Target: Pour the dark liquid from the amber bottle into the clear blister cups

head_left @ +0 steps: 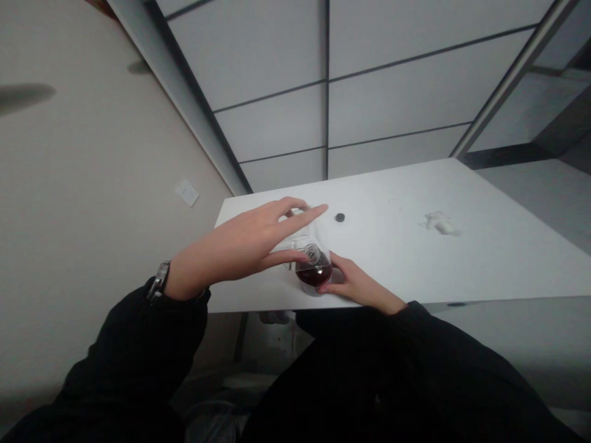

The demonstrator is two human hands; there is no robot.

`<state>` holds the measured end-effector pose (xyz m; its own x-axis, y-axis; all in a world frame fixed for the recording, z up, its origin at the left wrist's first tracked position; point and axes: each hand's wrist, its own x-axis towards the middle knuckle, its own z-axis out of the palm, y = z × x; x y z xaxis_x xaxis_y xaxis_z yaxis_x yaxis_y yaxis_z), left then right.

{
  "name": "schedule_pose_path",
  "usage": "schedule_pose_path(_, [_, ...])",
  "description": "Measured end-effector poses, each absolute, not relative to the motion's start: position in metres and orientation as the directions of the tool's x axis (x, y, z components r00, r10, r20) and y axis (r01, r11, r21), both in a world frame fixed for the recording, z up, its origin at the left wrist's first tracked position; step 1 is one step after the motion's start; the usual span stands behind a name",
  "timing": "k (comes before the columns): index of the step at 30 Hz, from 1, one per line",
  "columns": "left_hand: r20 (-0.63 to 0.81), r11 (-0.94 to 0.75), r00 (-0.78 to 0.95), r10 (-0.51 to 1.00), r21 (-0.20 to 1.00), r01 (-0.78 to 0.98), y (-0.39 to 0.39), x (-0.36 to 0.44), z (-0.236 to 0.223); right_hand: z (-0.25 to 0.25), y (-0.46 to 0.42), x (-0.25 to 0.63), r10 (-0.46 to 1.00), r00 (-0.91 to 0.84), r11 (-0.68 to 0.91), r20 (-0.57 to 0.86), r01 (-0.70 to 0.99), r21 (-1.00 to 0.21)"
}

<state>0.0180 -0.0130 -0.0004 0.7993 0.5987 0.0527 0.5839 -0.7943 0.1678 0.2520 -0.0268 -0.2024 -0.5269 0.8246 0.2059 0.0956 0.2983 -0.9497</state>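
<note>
A rounded clear vessel [314,277] with dark red liquid in its lower part is at the near edge of the white table [392,258]. My right hand [351,282] is closed around its right side, thumb in front. My left hand [258,240], with a watch at the wrist, reaches over the vessel from the left. Its index finger is stretched out and its thumb lies beside a clear ringed part [311,253] at the top. Clear material shows between that thumb and index finger; whether they press on it is hard to make out.
Beyond my hands lies a small round black cap-like piece [340,217]. Crumpled whitish, partly see-through material [442,223] is farther right on the table. Behind stand white panelled doors [277,80]; a wall with a socket [187,193] is at the left.
</note>
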Motion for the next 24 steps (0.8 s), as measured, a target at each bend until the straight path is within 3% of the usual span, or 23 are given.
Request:
schedule_pose_path(8, [0.088, -0.676, 0.716, 0.692, 0.425, 0.602, -0.012, -0.018, -0.035, -0.207, -0.024, 0.253, 0.827, -0.527, 0.287, 0.198, 0.093, -0.953])
schedule_pose_path(16, [0.354, -0.595, 0.485, 0.799, 0.581, 0.556, 0.015, -0.019, -0.07, -0.212, -0.022, 0.255, 0.825, -0.532, 0.282, 0.19, 0.096, -0.955])
schedule_pose_path(21, [0.269, -0.559, 0.532, 0.803, 0.65, 0.515, 0.043, 0.002, -0.1, -0.21, -0.018, 0.264, 0.84, -0.522, 0.268, 0.15, 0.159, -0.95])
schedule_pose_path(24, [0.212, -0.595, 0.613, 0.761, 0.604, 0.529, 0.051, 0.014, -0.112, -0.205, -0.015, 0.275, 0.836, -0.532, 0.263, 0.133, 0.176, -0.949])
